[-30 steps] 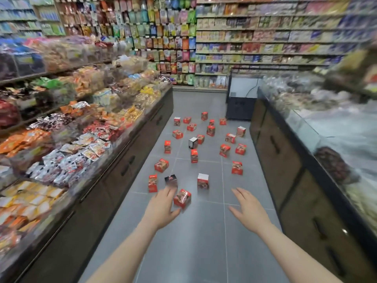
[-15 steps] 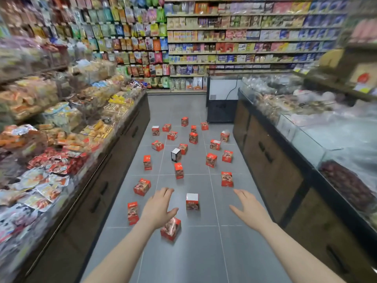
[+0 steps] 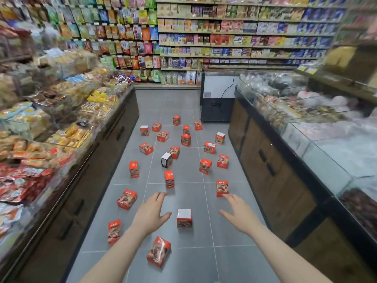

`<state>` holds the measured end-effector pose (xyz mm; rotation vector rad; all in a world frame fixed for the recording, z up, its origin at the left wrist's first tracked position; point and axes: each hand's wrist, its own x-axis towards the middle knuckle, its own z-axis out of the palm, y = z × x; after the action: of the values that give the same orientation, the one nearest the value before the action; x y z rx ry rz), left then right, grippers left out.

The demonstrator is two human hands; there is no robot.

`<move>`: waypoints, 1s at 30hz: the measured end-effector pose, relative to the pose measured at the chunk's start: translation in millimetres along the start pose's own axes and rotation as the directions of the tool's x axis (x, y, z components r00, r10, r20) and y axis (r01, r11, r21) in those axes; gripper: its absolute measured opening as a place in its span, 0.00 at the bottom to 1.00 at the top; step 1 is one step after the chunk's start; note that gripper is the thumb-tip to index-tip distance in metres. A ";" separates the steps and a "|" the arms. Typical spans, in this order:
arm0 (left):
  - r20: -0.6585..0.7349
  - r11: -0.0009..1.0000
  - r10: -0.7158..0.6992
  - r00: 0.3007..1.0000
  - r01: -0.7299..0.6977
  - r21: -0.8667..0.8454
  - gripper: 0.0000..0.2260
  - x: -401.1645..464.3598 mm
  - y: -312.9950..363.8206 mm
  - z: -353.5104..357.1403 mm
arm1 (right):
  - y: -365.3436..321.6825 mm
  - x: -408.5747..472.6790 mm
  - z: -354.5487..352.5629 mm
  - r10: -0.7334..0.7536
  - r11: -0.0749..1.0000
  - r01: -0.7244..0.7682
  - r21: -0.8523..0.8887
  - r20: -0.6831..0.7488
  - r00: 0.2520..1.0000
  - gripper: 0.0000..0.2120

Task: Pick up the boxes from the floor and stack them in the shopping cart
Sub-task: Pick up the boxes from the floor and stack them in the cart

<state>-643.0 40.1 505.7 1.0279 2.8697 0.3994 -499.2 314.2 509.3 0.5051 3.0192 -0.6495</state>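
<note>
I see many small red boxes (image 3: 205,166) scattered on the grey floor (image 3: 228,260), some upright, some tipped, nearest one (image 3: 158,251) tilted.

Store aisle surroundings, non-task items.
Grey tiled floor (image 3: 189,262). Snack display (image 3: 51,119) along left side; glass-topped counter (image 3: 306,127) along right. Stocked wall shelves (image 3: 234,37) at far end, black-and-white freezer cabinet (image 3: 217,99) below them.

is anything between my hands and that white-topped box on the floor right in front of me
Nothing visible. The white-topped box stands alone on bare floor tile, with the left hand and right hand open on either side. No shopping cart is in view.
</note>
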 end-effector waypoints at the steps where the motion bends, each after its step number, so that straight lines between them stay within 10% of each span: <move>1: -0.004 1.000 -0.007 1.000 0.007 -0.002 0.29 16.6 0.9 1.9 | 5.8 18.2 -3.6 -0.012 1.000 0.012 -0.001 0.003 1.000 0.29; 11: -0.045 0.979 -0.197 0.979 0.193 -0.065 0.28 161.6 9.5 22.7 | 64.1 201.8 -26.1 -0.178 0.983 0.183 -0.030 0.140 0.974 0.30; 30: 0.245 0.743 -0.611 0.753 0.652 -0.153 0.29 164.1 -122.7 172.4 | 57.0 375.9 135.5 -0.269 0.954 0.296 0.044 0.558 0.785 0.42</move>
<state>-819.7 90.6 310.9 0.0038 2.6932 0.5226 -845.1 424.8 333.2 -0.1421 2.5416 -0.6010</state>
